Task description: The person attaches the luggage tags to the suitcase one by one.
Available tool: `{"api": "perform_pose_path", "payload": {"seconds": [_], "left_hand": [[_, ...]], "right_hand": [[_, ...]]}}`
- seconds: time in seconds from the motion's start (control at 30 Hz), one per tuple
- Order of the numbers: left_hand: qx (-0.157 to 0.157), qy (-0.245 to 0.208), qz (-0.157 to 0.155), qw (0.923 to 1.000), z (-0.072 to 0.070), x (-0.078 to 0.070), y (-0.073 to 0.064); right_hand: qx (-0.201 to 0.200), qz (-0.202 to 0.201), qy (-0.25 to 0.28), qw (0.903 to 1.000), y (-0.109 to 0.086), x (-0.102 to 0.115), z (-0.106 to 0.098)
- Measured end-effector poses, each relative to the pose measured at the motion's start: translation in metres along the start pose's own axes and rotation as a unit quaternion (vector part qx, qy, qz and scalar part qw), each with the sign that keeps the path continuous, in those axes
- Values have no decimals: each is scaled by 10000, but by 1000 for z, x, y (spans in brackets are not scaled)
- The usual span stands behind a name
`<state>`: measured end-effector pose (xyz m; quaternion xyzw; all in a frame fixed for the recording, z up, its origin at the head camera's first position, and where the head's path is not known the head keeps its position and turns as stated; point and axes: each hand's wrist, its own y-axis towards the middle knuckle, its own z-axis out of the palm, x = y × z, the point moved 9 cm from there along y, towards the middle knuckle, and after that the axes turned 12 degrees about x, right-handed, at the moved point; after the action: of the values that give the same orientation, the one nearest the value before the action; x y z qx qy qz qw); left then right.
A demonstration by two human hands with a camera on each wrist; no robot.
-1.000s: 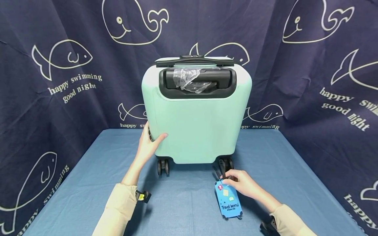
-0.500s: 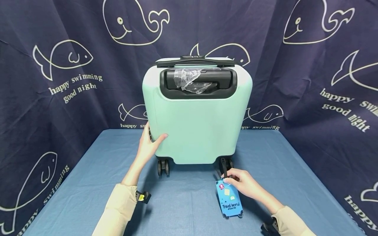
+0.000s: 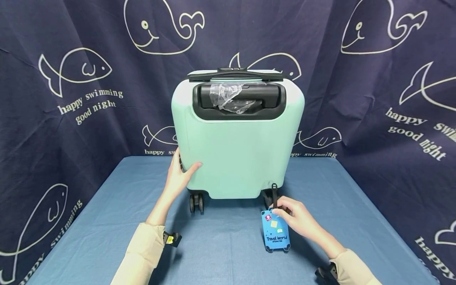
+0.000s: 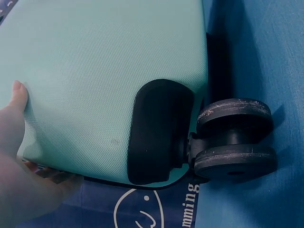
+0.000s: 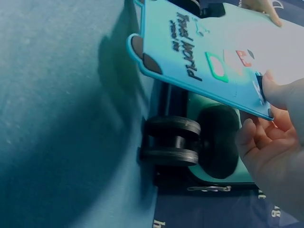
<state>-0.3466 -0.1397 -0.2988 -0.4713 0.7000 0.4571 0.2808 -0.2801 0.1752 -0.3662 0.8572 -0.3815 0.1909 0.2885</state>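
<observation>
A mint-green suitcase point(image 3: 235, 154) stands upright on its wheels, its back face with the recessed handle toward me. My left hand point(image 3: 177, 174) holds its lower left edge, thumb on the face and fingers round the side; in the left wrist view that hand point(image 4: 28, 175) is behind a black double wheel point(image 4: 235, 137). With thumb and fingers my right hand point(image 3: 297, 215) pinches a blue luggage tag point(image 3: 276, 233) near its top, in front of the right wheel. Its black strap point(image 3: 274, 194) points upward, overlapping the suitcase's lower corner. "Travel World" is printed on the tag point(image 5: 204, 57).
Clear plastic film point(image 3: 228, 97) wraps the black telescopic handle point(image 3: 260, 93), and a black carry handle point(image 3: 235, 74) spans the top. Blue cloth point(image 3: 221, 245) covers the table. Dark blue curtains point(image 3: 89, 130) with white whale and fish drawings surround it on three sides.
My right hand has lifted the luggage tag slightly up and to the right; the tag now hangs straighter and its strap reaches higher. My left hand and the suitcase stay in place.
</observation>
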Motion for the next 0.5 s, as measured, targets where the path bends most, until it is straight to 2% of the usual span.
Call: {"api": "perform_pose_path", "payload": {"seconds": [0.07,0.23,0.37,0.5], "left_hand": [[6,-8,-71,10000,0,2,0],[-7,172,-159,9997,0,24,8],[-41,213,-65,9997,0,28,10],[-31,206,-134,9997,1,29,9]], "right_hand": [[-78,-103,-5,9999,1,11,-7],[-169,-340,-76,9992,5,35,-22],[-106,-256,-100,9996,6,21,-24],[-147,-157,-124,9997,6,11,-27]]}}
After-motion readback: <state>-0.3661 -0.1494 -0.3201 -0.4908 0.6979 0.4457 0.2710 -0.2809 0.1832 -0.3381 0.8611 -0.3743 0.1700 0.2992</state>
